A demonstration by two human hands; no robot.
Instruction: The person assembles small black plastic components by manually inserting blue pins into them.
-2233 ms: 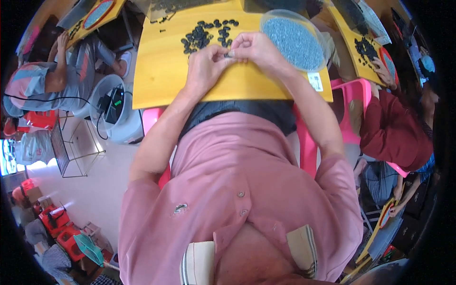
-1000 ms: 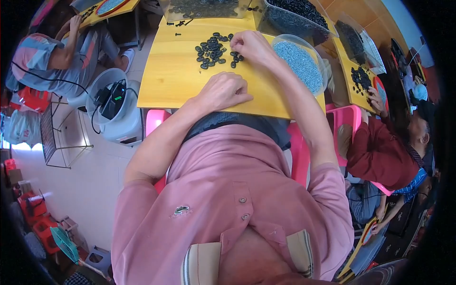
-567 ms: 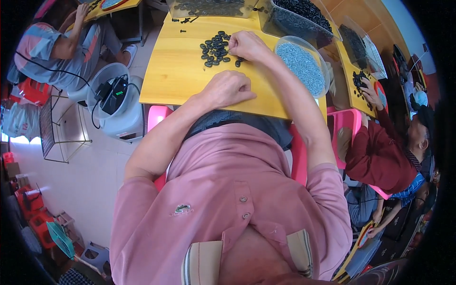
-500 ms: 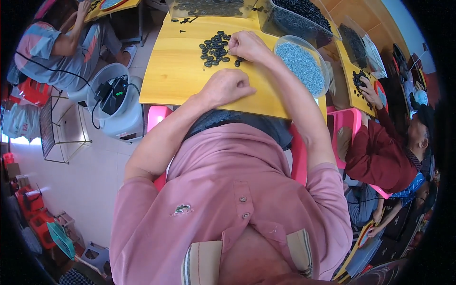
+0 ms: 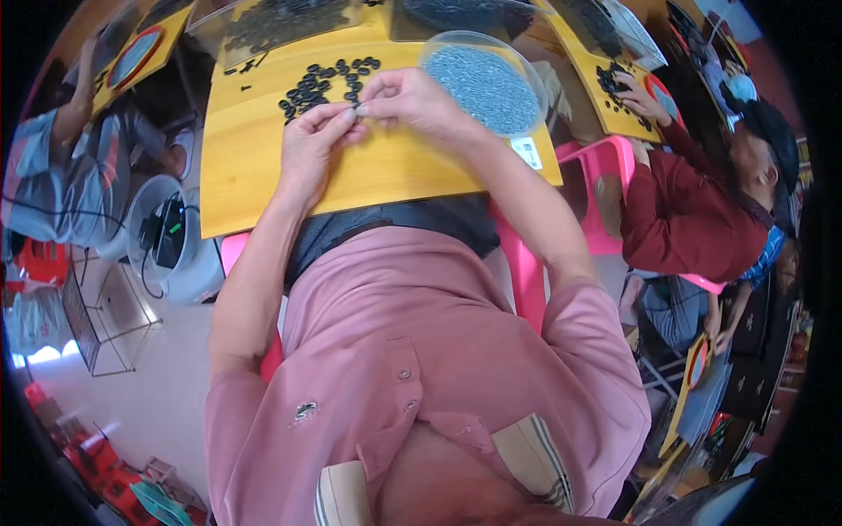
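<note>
My left hand (image 5: 317, 145) and my right hand (image 5: 405, 101) meet fingertip to fingertip over the yellow table. Both are pinched closed around something tiny and pale between the thumbs, too small to name. Just beyond the fingers lies a loose cluster of small black oval pieces (image 5: 307, 92), some with a hole-like centre. Right of my right hand stands a round clear tub (image 5: 537, 83) filled with small silvery-blue metal pieces (image 5: 482, 88).
Clear bins of black parts (image 5: 289, 26) line the table's far edge. A few dark screw-like bits (image 5: 246, 87) lie at the far left of the yellow table (image 5: 241, 167). A co-worker in a dark red top (image 5: 688, 215) sits at the right; another person (image 5: 53, 167) sits at the left.
My left hand has risen from the table's near edge to meet my right hand. My right hand has drawn back from the black pieces. The whole view has shifted.
</note>
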